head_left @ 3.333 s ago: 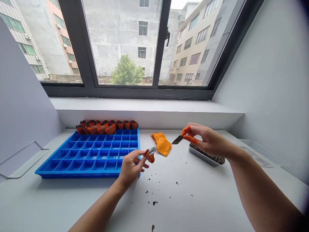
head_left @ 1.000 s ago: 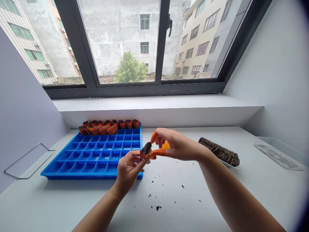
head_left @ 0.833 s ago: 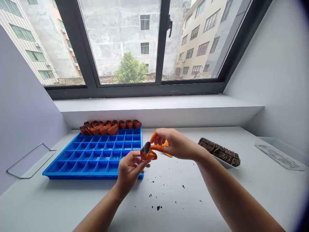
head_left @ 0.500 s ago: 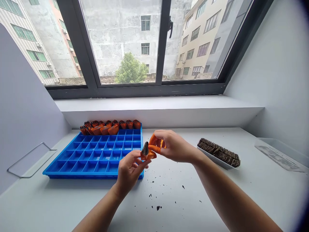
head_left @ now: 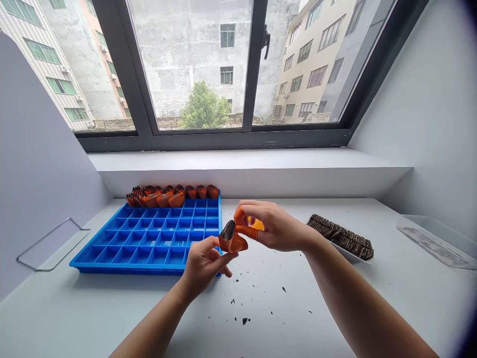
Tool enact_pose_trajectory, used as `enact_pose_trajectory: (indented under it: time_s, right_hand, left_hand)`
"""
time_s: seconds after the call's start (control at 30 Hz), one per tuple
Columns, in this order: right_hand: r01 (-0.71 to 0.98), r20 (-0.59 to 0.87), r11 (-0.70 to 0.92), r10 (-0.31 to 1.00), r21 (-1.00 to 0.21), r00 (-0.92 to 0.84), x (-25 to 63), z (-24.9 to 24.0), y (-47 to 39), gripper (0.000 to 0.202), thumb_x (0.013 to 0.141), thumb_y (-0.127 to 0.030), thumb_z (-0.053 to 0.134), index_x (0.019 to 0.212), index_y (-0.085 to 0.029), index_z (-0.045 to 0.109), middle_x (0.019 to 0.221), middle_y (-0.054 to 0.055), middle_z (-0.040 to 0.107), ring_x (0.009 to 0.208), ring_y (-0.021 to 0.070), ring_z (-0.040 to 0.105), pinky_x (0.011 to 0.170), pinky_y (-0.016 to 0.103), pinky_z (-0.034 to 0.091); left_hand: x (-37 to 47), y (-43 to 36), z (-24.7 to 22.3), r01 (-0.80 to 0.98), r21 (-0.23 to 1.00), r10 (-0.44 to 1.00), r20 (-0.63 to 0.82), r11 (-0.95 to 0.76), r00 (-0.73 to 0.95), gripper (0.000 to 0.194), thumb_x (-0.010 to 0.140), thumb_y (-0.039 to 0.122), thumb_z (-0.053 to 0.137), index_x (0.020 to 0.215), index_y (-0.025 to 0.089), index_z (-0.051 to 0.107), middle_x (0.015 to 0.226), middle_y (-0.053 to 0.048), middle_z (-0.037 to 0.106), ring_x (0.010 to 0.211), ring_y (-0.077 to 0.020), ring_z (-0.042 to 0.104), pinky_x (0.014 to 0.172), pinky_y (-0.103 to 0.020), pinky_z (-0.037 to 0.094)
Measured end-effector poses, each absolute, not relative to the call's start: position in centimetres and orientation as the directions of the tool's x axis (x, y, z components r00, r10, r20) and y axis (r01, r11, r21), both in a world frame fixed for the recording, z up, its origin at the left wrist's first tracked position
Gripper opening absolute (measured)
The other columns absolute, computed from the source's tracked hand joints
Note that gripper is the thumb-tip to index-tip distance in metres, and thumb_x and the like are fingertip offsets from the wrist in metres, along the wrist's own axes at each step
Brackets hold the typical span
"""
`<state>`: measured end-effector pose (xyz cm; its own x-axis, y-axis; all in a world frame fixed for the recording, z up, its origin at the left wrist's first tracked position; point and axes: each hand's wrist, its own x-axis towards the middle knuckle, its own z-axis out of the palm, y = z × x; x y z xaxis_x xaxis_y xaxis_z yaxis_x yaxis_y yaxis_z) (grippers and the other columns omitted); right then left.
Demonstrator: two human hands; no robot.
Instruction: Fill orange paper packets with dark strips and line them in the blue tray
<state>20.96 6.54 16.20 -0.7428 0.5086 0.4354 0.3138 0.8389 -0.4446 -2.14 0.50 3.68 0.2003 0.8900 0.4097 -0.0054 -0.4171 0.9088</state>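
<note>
My left hand (head_left: 204, 263) is closed, pinching a small orange packet (head_left: 235, 244) between thumb and fingers. Out of the packet's mouth stands a dark, thin, glossy piece (head_left: 227, 230). Orange covers sit on the thumb and forefinger of my right hand (head_left: 266, 226), whose tips are pinched at the packet's upper right edge. Behind those fingers a brighter orange patch shows; what it belongs to is hidden. Left of my hands lies a blue compartment tray (head_left: 126, 271), its back cells filled with upright orange packets (head_left: 164, 200).
To the right, a white container (head_left: 348, 255) holds rows of dark thin pieces (head_left: 341, 236). A clear plastic box (head_left: 436, 238) lies at the far right. Dark flakes (head_left: 245, 321) are scattered over the white table (head_left: 298, 318). At left stands a bent wire frame (head_left: 52, 243).
Both hands and the packet have shifted slightly right. The packet is turned a little, so more of its orange front and of the dark piece shows. The whole view has swung slightly.
</note>
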Motion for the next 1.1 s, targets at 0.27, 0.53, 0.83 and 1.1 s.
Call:
enact_pose_trajectory:
  time_s: [0.27, 0.53, 0.83, 1.1]
  right_hand:
    - [0.323, 0.408, 0.838, 0.506, -0.439, -0.76, 21.8, 16.8, 6.4, 0.016, 0.108, -0.032, 0.06, 0.096, -0.021, 0.063, 0.096, 0.003, 0.069, 0.077, 0.0132, 0.059, 0.068, 0.028, 0.05]
    - [0.387, 0.338, 0.822, 0.536, -0.417, -0.774, 23.4, 18.2, 5.8, 0.011, 0.105, -0.025, 0.057, 0.095, -0.023, 0.059, 0.097, 0.003, 0.067, 0.076, 0.0138, 0.056, 0.067, 0.028, 0.045]
    - [0.451, 0.211, 0.737, 0.612, -0.504, -0.762, 24.5, 18.6, 5.0, 0.025, 0.104, -0.045, 0.065, 0.117, -0.023, 0.068, 0.113, 0.009, 0.071, 0.095, 0.0211, 0.067, 0.079, 0.035, 0.057]
    - [0.4, 0.241, 0.76, 0.574, -0.512, -0.783, 22.5, 17.3, 6.2, 0.022, 0.102, -0.045, 0.071, 0.101, -0.024, 0.078, 0.101, 0.004, 0.07, 0.089, 0.0174, 0.067, 0.074, 0.031, 0.054]
  left_hand:
    - [-2.3, 0.6, 4.7, -0.01, 0.884, 0.869, 0.462, -0.468, 0.179, 0.033, 0.09, 0.043, 0.089, 0.084, 0.016, 0.072, 0.083, -0.006, 0.081, 0.054, -0.0205, 0.079, 0.045, -0.025, 0.062]
    - [-2.5, 0.9, 4.8, 0.068, 0.839, 0.836, 0.525, -0.539, 0.158, 0.028, 0.093, 0.036, 0.088, 0.082, 0.016, 0.072, 0.069, -0.002, 0.076, 0.052, -0.0198, 0.079, 0.042, -0.018, 0.051]
    - [-2.3, 0.8, 4.1, 0.161, 0.786, 0.8, 0.57, -0.597, 0.184, 0.022, 0.096, 0.035, 0.085, 0.089, 0.016, 0.076, 0.069, -0.001, 0.077, 0.052, -0.0171, 0.078, 0.045, -0.017, 0.05]
    - [-2.4, 0.8, 4.0, 0.213, 0.751, 0.781, 0.593, -0.624, 0.197, 0.022, 0.097, 0.035, 0.084, 0.088, 0.017, 0.075, 0.067, 0.001, 0.074, 0.051, -0.0144, 0.076, 0.045, -0.016, 0.05]
